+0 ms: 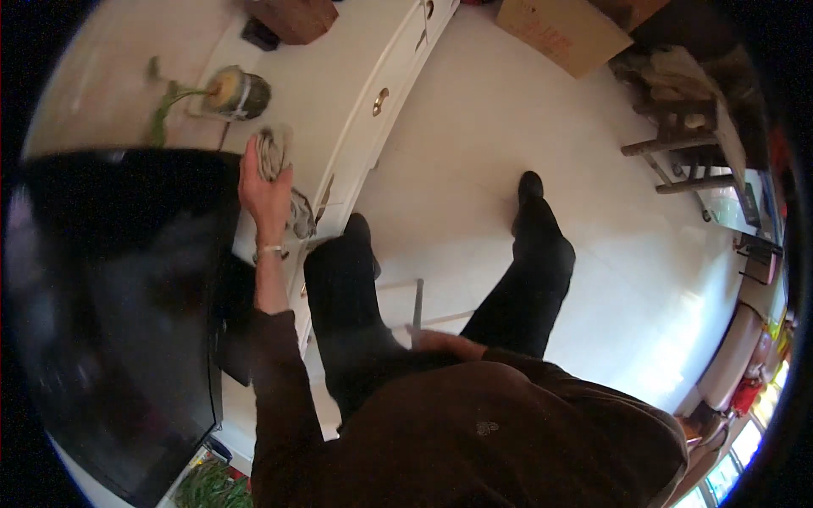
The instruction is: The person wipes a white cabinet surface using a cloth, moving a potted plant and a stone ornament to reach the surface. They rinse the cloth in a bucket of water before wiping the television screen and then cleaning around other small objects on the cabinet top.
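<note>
My left hand reaches over the white cabinet, its fingers closed around a crumpled grey cloth. A loose end of the cloth hangs down beside the wrist, near the cabinet's front edge. Just beyond the hand stands a potted plant in a glass-like jar. The large black television is close on the left of my forearm. My right hand rests low in front of my body, by a thin grey rod. Its fingers are partly hidden, and whether they hold the rod is unclear.
Brass-coloured handles line the cabinet front. A reddish-brown box sits at its far end. Across the pale floor are a cardboard box and a wooden stool. Green leaves show at the lower left.
</note>
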Demonstrator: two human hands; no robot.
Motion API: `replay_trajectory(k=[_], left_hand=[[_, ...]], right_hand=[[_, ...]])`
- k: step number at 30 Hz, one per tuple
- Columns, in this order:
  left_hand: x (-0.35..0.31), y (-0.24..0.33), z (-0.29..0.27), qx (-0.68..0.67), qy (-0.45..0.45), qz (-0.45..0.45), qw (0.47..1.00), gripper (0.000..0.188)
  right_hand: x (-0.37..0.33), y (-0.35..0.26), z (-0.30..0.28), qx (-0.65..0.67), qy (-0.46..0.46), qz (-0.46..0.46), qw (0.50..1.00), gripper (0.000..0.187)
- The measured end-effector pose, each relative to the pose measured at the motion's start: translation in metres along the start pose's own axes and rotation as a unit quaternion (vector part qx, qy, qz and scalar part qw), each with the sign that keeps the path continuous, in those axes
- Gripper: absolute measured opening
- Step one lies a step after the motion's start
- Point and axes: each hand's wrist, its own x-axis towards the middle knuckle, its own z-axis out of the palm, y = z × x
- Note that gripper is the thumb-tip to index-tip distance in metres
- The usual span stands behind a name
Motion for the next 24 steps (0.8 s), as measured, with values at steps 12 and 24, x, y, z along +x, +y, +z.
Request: replay_trajectory(k=[12,24], left_hand=[[0.093,-0.007,0.133,0.194,-0.353,0.028,0.915,0.073],[0.088,-0.028,0.173,0.293,-0.472,-0.098,0.826,0.124]], right_hand=[[-0.077,-0.081,-0.021,0.005,0.067,0.071,0.995,0.062],[-0.114,-0.101,-0.188,-0.036,0.234,0.031,0.971,0.067]])
